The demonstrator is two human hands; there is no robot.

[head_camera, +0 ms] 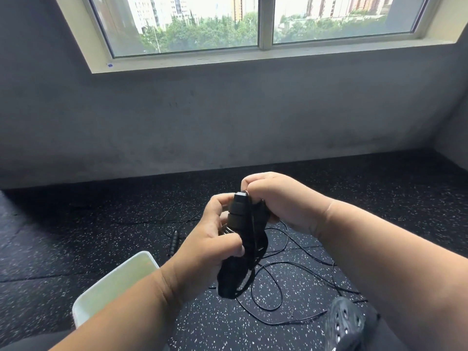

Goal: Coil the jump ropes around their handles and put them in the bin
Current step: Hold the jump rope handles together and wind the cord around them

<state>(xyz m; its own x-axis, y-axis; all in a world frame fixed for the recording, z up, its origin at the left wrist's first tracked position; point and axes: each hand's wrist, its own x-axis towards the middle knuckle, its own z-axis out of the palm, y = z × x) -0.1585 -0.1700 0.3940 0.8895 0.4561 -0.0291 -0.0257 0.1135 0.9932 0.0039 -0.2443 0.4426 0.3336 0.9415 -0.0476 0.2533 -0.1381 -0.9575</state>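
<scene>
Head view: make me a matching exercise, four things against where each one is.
Things:
1. handles
2. bin
3. loose handle
4. shoe

Places:
A. lower right corner of the view
B. lying on the floor beyond the bin
C. on the floor at lower left, under the left forearm
D. held up between the left hand and the right hand

Pairs: 1-D, 2-C, 3-B, 4-A
</scene>
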